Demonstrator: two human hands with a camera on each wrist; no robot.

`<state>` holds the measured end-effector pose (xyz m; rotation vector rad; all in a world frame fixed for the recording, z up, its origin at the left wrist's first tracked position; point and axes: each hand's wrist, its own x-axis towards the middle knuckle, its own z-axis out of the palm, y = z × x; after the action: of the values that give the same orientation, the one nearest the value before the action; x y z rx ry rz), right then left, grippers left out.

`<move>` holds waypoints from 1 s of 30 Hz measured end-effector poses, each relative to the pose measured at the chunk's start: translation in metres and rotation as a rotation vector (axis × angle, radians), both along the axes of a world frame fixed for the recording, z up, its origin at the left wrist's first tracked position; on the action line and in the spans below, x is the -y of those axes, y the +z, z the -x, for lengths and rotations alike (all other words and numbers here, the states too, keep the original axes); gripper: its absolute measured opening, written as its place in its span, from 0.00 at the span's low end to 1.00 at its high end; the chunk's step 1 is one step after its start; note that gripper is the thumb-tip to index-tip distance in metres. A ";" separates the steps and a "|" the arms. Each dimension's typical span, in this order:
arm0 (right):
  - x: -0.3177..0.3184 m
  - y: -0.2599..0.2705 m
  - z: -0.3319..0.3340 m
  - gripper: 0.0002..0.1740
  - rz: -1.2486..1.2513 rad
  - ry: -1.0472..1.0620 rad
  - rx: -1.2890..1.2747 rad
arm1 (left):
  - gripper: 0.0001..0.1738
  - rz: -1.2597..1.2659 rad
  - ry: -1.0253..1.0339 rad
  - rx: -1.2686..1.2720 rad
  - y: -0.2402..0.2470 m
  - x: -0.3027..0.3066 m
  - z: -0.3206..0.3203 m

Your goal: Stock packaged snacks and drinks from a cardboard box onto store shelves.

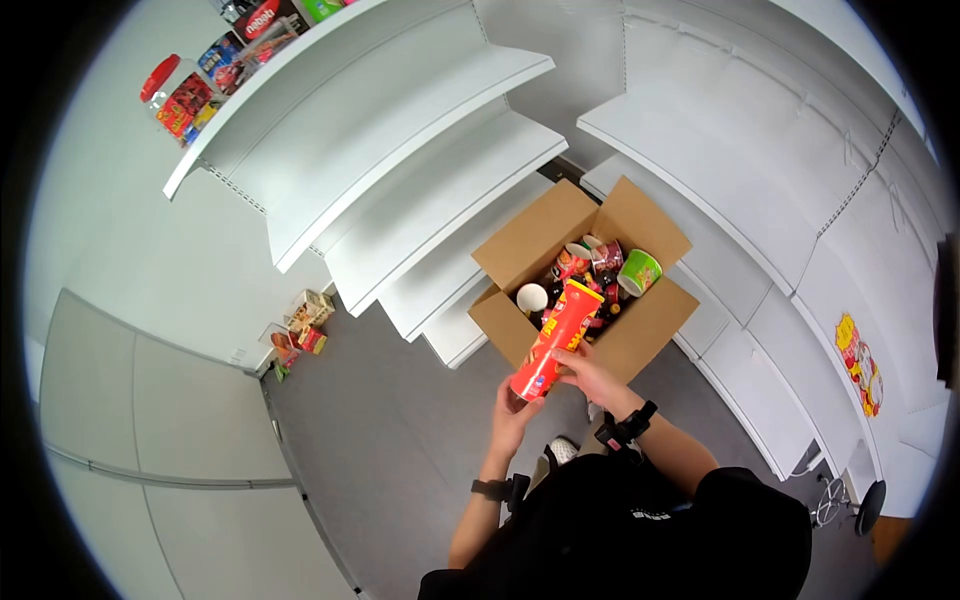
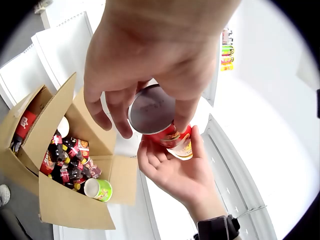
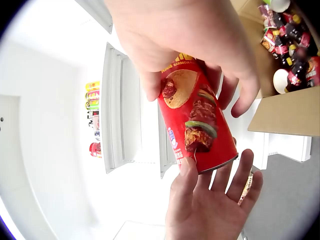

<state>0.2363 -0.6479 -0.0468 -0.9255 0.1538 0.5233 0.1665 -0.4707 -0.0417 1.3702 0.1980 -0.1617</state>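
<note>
A red chip can with a yellow-rimmed top is held tilted in front of the body, its upper end over the open cardboard box. The right hand grips the can around its middle, thumb on one side and fingers on the other, as the right wrist view shows. At the lower end, the left hand holds the can near its metal bottom, thumb against the side. Barbecue pictures cover the can's red side. Inside the box lie dark-capped bottles, cup noodles and a green cup.
The cardboard box stands with flaps spread between two white shelf units. A red-lidded jar and other packs stand on the upper left shelf. Small packages sit on the floor by the wall. A stool is at the right.
</note>
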 end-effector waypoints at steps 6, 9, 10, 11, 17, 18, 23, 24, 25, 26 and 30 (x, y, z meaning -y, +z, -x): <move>0.012 0.033 -0.037 0.29 0.019 -0.104 0.135 | 0.39 -0.070 -0.127 0.112 0.013 -0.003 -0.046; 0.040 0.067 -0.062 0.29 0.055 -0.194 0.203 | 0.39 -0.046 -0.193 0.182 0.031 0.002 -0.086; 0.051 0.069 -0.073 0.29 0.075 -0.233 0.216 | 0.38 -0.025 -0.210 0.205 0.038 0.006 -0.098; 0.061 0.079 -0.084 0.29 0.097 -0.270 0.232 | 0.37 -0.016 -0.217 0.227 0.050 0.011 -0.111; 0.119 0.137 -0.147 0.27 0.107 -0.362 0.391 | 0.33 -0.060 -0.240 0.285 0.096 0.026 -0.181; 0.125 0.145 -0.162 0.27 0.110 -0.354 0.432 | 0.31 -0.081 -0.240 0.296 0.105 0.026 -0.188; 0.120 0.239 -0.221 0.27 0.230 -0.335 0.617 | 0.25 -0.120 -0.097 0.415 0.150 0.007 -0.221; 0.119 0.257 -0.234 0.27 0.242 -0.311 0.656 | 0.25 -0.133 -0.049 0.447 0.160 0.002 -0.225; 0.117 0.276 -0.248 0.27 0.255 -0.286 0.697 | 0.24 -0.144 0.000 0.479 0.170 -0.001 -0.229; 0.115 0.294 -0.261 0.27 0.289 -0.281 0.758 | 0.22 -0.132 0.071 0.499 0.181 -0.003 -0.230; 0.099 0.369 -0.313 0.28 0.389 -0.303 0.947 | 0.20 -0.160 0.241 0.630 0.197 -0.014 -0.235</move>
<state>0.5496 -0.7464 0.3225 -1.4126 -0.4739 -0.2689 0.4017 -0.4571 0.1556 1.4782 -0.1569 0.4947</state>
